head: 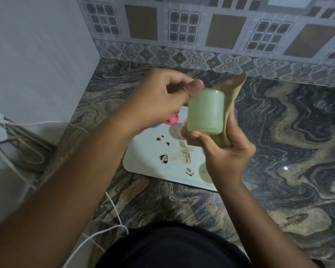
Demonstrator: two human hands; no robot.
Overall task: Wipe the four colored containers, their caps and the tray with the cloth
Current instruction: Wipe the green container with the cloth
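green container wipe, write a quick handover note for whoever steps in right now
Left hand: thumb and curled fingers pinch the top of the green container, held above the tray.
Right hand: grips the cloth wrapped round the container's base and far side.
Tray lies on the counter with brown stains, unwiped; a pink piece and a blue piece show at its far edge, mostly hidden.
Done: green container mid-wipe, nothing else provable.
Left: other containers, caps, tray.

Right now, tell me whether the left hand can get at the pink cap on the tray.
Probably yes: the left hand is just above the pink cap on the tray, nothing between them, but it first must release the green container it grips.
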